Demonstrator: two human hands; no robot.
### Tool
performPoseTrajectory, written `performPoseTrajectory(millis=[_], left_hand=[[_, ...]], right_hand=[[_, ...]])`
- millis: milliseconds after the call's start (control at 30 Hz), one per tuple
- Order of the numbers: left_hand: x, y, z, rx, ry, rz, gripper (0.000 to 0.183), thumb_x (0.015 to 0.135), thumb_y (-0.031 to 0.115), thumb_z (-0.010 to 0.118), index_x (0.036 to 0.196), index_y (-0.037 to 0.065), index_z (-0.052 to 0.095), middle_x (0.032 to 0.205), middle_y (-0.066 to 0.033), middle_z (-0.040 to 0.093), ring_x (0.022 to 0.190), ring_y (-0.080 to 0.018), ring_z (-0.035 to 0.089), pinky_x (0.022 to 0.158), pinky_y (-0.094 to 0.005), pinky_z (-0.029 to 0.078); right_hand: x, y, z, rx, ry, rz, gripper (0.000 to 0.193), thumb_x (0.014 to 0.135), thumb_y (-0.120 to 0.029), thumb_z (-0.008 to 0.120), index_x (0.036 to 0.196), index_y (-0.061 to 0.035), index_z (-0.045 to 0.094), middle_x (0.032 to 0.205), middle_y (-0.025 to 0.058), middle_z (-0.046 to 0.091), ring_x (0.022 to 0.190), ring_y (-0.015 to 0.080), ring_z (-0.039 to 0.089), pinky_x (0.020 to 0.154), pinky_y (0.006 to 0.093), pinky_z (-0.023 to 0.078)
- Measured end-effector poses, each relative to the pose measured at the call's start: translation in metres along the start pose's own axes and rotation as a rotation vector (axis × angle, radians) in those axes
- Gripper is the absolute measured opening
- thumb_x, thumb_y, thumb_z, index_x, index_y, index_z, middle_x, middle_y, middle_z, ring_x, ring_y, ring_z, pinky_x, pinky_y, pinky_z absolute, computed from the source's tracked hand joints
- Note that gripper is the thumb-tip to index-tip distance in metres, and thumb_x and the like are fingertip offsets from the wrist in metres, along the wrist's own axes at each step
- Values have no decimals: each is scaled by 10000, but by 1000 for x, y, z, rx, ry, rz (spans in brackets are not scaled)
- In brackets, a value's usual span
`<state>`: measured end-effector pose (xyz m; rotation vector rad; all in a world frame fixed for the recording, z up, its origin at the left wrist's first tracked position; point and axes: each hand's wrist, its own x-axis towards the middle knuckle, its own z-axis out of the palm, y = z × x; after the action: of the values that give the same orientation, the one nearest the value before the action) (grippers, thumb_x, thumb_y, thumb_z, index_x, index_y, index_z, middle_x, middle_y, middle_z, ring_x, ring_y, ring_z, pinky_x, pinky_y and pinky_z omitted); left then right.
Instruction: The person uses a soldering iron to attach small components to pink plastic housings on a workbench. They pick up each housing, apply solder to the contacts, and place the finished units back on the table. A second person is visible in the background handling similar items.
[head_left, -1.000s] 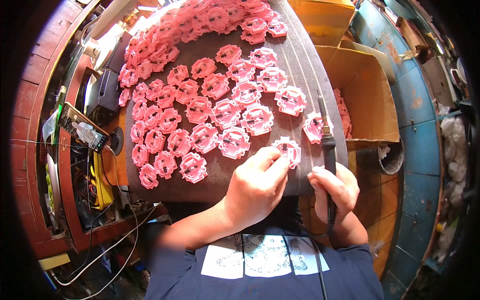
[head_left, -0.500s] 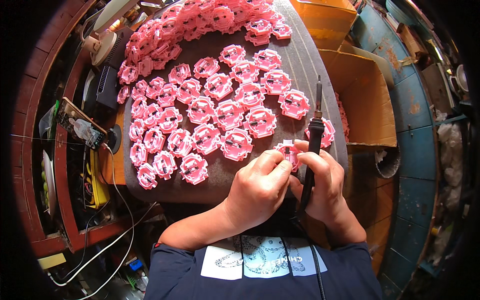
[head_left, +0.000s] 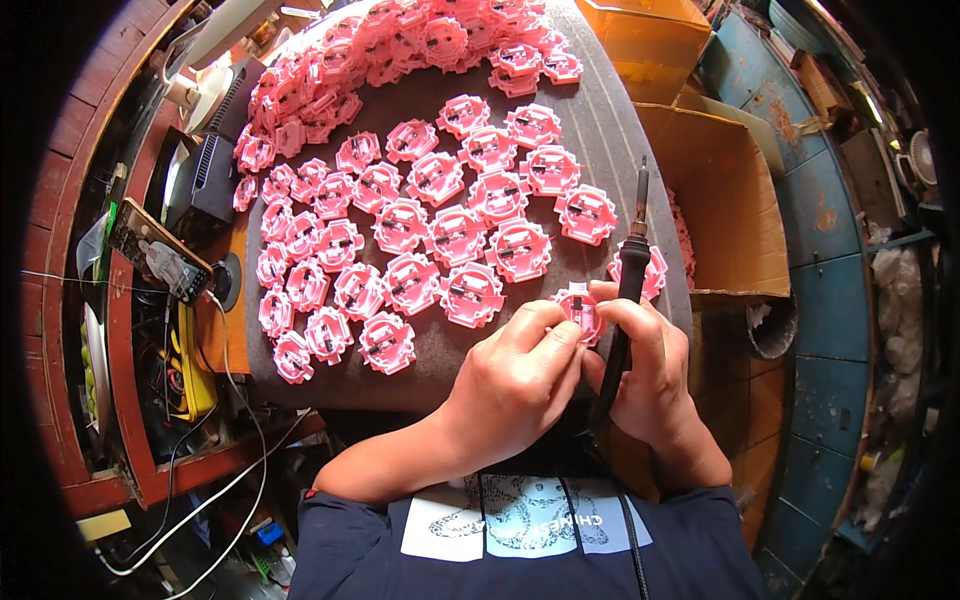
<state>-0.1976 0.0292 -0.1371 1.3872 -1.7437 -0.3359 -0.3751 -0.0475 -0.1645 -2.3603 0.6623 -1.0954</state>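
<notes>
Near the front right of the dark table, a pink round plastic housing [head_left: 580,312] with small black and white parts inside is held between both hands. My left hand [head_left: 522,370] is closed, its thumb and forefinger pinching at the housing's near left side; its other fingers are curled under. My right hand [head_left: 652,372] steadies the housing's right side with its fingers and also grips a black-handled soldering iron [head_left: 630,285]. The iron points upward, its metal tip away from the housing. Another pink housing lies just beyond the iron, partly hidden by it.
Several pink housings [head_left: 456,234] are spread in rows over the dark tabletop [head_left: 370,395], with a heap of more [head_left: 345,60] at the far side. An open cardboard box [head_left: 735,210] stands on the right. To the left are a phone [head_left: 160,250] on a stand and white cables.
Both hands hold nearly the same pose on the housing. The soldering iron has shifted very slightly to the right and down.
</notes>
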Motion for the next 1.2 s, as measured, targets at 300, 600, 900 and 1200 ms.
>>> performPoseTrajectory(millis=[300, 600, 900, 1200], left_hand=[[72, -12, -1, 432, -89, 96, 78, 857, 58, 683, 928, 25, 681, 965, -155, 652, 937, -361, 661, 821, -446, 559], [93, -30, 14, 491, -94, 134, 76, 876, 77, 684, 898, 18, 640, 921, -154, 636, 892, -357, 688, 755, -456, 576], [21, 10, -34, 237, -99, 57, 263, 822, -77, 765, 1055, -7, 667, 995, -146, 614, 846, -326, 676, 710, -410, 574], [-14, -8, -22, 169, -96, 44, 331, 828, -92, 758, 1145, -40, 675, 1089, -182, 630, 954, -361, 695, 777, -421, 602]], right_hand=[[11, 4, -12, -56, 0, 30, 630, 761, -10, 875, 1307, -27, 562, 1194, 221, 733, 950, 434, 735, 784, 479, 595], [10, 17, -18, -44, 4, 38, 641, 765, -55, 892, 1314, -47, 562, 1168, 215, 735, 959, 442, 728, 789, 484, 590], [17, 27, -18, -31, 40, 56, 600, 777, 4, 845, 1311, -38, 574, 1237, 237, 722, 1009, 449, 723, 838, 485, 591], [-9, 8, 5, 66, 116, -231, 546, 808, -2, 853, 1273, -68, 574, 1071, 206, 695, 848, 358, 713, 727, 459, 594]])
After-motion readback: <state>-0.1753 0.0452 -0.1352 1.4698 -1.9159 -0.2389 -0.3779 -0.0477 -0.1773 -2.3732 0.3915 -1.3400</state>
